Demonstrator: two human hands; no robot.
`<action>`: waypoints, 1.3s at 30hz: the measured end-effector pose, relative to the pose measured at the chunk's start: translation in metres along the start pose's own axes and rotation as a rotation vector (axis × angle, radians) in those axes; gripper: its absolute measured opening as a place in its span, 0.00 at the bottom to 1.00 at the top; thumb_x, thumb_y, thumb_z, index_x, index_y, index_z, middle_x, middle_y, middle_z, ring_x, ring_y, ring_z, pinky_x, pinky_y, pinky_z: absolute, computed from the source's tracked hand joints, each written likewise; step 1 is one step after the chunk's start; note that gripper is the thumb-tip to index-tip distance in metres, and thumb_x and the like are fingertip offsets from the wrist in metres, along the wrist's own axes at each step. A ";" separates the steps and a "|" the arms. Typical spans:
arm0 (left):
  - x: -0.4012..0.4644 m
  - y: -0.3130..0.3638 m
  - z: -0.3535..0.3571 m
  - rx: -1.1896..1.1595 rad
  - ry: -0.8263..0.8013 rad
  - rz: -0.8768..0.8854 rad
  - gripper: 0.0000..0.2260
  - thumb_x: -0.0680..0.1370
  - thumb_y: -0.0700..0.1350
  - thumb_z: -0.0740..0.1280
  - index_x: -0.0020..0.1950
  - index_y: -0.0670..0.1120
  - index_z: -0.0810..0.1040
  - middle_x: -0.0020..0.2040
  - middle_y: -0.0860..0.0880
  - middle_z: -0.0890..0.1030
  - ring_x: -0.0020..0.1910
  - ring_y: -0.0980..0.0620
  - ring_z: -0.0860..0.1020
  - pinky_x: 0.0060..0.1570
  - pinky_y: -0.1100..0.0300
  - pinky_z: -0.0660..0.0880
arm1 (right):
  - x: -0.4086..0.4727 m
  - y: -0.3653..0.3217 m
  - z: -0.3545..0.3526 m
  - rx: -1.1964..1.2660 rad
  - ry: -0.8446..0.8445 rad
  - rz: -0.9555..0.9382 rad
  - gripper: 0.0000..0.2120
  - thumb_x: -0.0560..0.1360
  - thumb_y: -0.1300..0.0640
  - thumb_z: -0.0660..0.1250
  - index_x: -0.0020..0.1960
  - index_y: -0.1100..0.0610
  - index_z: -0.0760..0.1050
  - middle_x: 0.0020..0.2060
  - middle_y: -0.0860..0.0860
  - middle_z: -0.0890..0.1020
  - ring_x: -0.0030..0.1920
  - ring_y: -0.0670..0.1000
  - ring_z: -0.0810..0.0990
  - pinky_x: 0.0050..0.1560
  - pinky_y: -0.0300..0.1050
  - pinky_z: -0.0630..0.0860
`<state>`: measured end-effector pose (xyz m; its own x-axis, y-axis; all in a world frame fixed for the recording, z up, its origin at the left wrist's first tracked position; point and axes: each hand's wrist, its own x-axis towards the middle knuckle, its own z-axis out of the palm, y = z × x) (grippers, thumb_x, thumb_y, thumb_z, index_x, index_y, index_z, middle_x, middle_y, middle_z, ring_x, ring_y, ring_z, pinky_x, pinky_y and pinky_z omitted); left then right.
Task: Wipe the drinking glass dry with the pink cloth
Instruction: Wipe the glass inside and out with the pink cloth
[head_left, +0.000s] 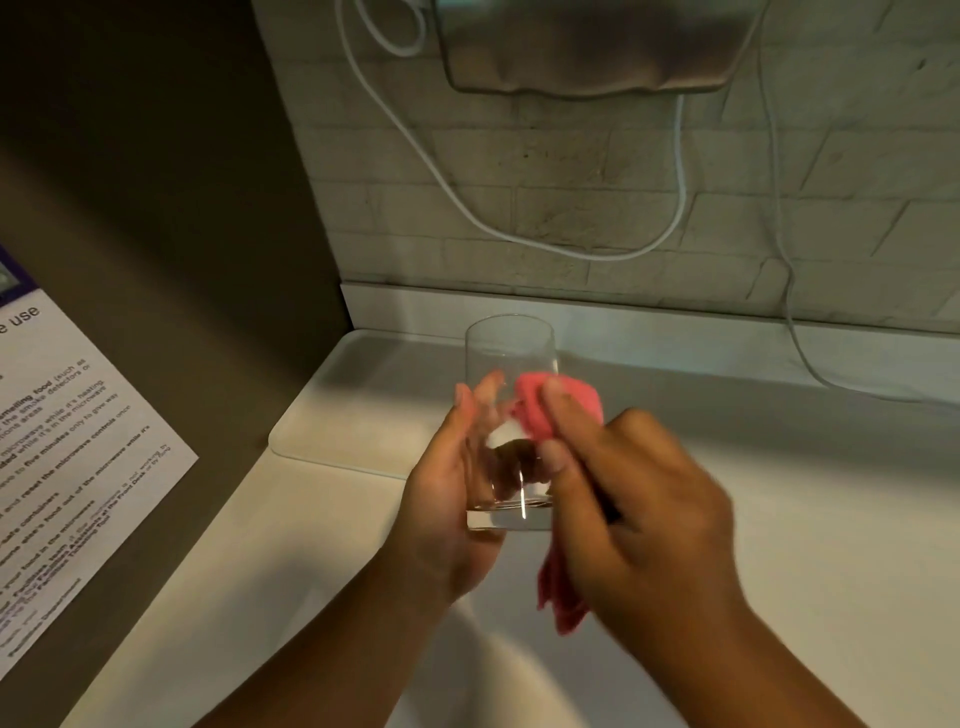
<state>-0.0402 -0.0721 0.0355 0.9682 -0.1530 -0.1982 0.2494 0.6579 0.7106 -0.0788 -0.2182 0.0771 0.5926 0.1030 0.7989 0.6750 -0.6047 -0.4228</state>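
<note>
A clear drinking glass (509, 353) with a thick base is held above the white counter, its mouth pointing away from me. My left hand (447, 493) wraps around its left side and base. My right hand (639, 509) presses a pink cloth (535, 410) against the glass's right side, fingers on top of the cloth. A tail of the cloth hangs down below my right palm. Part of the glass wall is hidden by both hands.
A white tray (332, 431) lies on the white counter (805, 519) under the glass. White cables (680, 171) droop along the brick wall from a grey appliance (592, 47) above. A printed notice (78, 441) is stuck on the dark panel at left.
</note>
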 end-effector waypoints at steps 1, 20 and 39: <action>-0.001 -0.002 -0.001 0.018 0.011 -0.009 0.27 0.76 0.61 0.70 0.71 0.49 0.81 0.60 0.43 0.86 0.54 0.46 0.86 0.55 0.53 0.82 | -0.003 -0.008 0.004 -0.049 -0.061 -0.052 0.17 0.80 0.55 0.64 0.68 0.55 0.77 0.47 0.48 0.81 0.42 0.45 0.77 0.45 0.36 0.76; -0.003 0.007 0.004 -0.014 0.100 0.123 0.33 0.76 0.61 0.69 0.76 0.45 0.74 0.68 0.39 0.80 0.56 0.43 0.85 0.54 0.47 0.83 | 0.015 0.008 0.026 0.139 -0.097 0.292 0.16 0.81 0.54 0.66 0.68 0.49 0.77 0.38 0.43 0.77 0.36 0.43 0.78 0.37 0.32 0.73; -0.005 -0.003 0.016 0.067 0.057 0.111 0.31 0.76 0.61 0.66 0.76 0.48 0.75 0.74 0.39 0.78 0.69 0.36 0.79 0.67 0.37 0.76 | 0.049 0.021 0.028 0.047 -0.048 0.226 0.15 0.80 0.58 0.68 0.66 0.54 0.79 0.44 0.39 0.74 0.38 0.35 0.72 0.44 0.21 0.67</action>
<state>-0.0453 -0.0853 0.0448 0.9876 -0.0384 -0.1522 0.1432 0.6177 0.7732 -0.0234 -0.2044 0.0952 0.7506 0.0074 0.6607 0.5419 -0.5791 -0.6091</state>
